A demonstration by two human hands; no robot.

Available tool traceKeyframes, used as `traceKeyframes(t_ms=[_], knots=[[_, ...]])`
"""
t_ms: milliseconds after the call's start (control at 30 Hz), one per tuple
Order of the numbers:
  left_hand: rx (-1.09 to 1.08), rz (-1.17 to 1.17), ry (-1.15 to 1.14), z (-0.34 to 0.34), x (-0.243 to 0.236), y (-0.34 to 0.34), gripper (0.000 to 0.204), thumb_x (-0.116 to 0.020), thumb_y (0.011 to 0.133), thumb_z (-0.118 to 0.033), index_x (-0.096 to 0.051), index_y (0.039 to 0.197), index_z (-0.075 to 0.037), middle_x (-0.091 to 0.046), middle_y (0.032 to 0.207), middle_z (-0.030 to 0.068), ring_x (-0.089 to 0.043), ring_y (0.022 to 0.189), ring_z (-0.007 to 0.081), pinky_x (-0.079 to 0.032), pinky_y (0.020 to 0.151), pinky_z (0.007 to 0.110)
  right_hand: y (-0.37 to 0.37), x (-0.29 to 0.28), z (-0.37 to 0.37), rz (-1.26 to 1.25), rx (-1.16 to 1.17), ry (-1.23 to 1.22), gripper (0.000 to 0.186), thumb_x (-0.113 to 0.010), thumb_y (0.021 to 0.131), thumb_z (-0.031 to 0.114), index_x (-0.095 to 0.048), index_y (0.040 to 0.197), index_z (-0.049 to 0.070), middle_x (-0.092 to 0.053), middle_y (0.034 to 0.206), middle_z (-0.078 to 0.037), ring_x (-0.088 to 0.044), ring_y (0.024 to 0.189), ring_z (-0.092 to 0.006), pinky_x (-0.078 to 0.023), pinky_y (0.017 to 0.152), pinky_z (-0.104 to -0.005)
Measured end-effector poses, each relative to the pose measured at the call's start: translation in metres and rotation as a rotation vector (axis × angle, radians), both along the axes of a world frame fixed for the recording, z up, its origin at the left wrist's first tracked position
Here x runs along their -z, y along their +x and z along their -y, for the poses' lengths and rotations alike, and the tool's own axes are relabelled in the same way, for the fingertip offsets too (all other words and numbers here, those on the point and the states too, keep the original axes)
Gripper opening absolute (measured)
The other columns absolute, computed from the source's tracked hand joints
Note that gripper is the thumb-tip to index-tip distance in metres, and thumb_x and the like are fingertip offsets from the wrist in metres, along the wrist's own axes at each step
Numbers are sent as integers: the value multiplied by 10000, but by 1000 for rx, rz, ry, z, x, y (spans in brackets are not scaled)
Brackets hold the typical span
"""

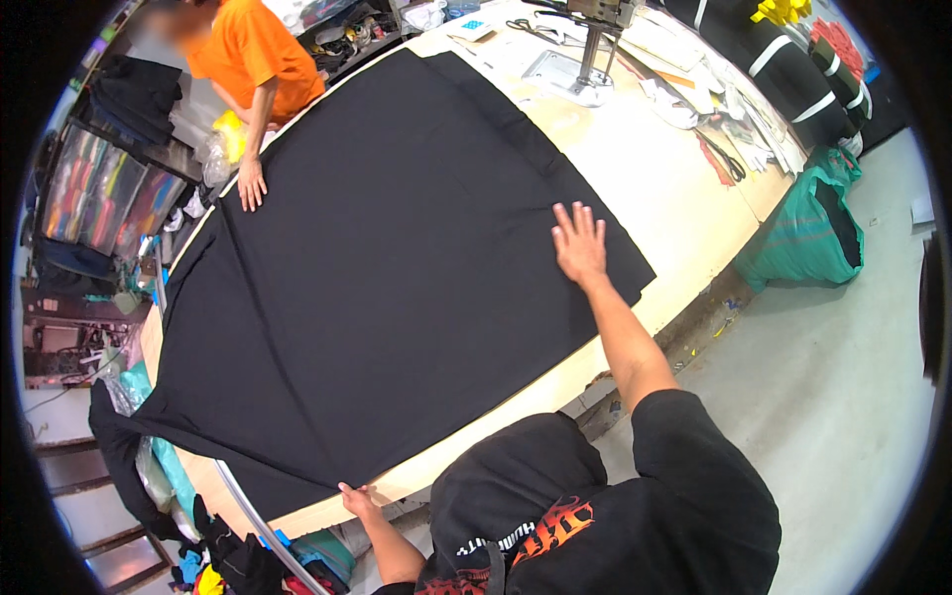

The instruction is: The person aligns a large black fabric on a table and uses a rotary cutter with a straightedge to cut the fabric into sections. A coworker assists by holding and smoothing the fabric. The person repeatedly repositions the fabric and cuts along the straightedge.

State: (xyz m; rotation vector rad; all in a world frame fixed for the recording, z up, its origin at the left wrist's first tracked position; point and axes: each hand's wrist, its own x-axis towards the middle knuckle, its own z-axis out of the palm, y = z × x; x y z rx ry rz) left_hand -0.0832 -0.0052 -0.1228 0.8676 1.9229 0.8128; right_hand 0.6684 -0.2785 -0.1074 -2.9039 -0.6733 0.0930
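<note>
A large sheet of black fabric (387, 248) lies spread over a pale wooden table (674, 223). My right hand (580, 243) rests flat on the cloth near its right edge, fingers spread, holding nothing. At the near edge, my left hand (357, 496) pinches the border of the fabric; its fingertips are partly hidden. A long crease runs through the cloth from the far left toward my left hand. The fabric's left end hangs past the table over a curved metal rail (248, 506).
Across the table, a person in an orange shirt (253, 50) lays a hand (252, 185) on the fabric's far left edge. A cutting machine (592, 59), scissors (722, 154) and paper scraps lie at the far right. A green sack (805, 228) stands beside the table.
</note>
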Motion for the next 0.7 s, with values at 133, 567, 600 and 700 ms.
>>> traceKeyframes(t_ms=[133, 567, 600, 700], knots=[[-51, -27, -62, 2, 4, -5, 504, -616, 1162, -538, -696, 1231, -45, -658, 821, 40, -630, 678, 155, -529, 611, 314, 24, -8, 45, -63, 286, -51, 649, -262, 1224, 504, -296, 1806, 218, -255, 1871, -162, -201, 1737, -355, -102, 1393, -637], [205, 3, -2, 11, 1, -21, 556, -613, 1163, -540, -696, 1182, 9, -713, 887, 73, -683, 779, 139, -538, 698, 311, -136, 21, 137, 96, 690, 136, 672, -309, 1227, 492, -386, 1748, 75, -311, 1810, -295, -226, 1696, -495, -146, 1351, -692], [247, 17, 10, 12, -3, -21, 531, -622, 1162, -533, -686, 1114, -8, -707, 861, 64, -679, 769, 134, -522, 685, 308, -143, 16, 121, 198, 538, 249, 650, -325, 1229, 474, -413, 1732, 71, -331, 1801, -290, -245, 1689, -493, -158, 1355, -671], [280, 57, 7, 12, -16, -25, 463, -674, 1149, -487, -639, 940, -76, -687, 795, 34, -648, 699, 114, -487, 660, 296, -208, -10, 33, 221, 90, 520, 545, -424, 1221, 372, -514, 1657, 57, -422, 1749, -281, -330, 1655, -475, -231, 1353, -610]])
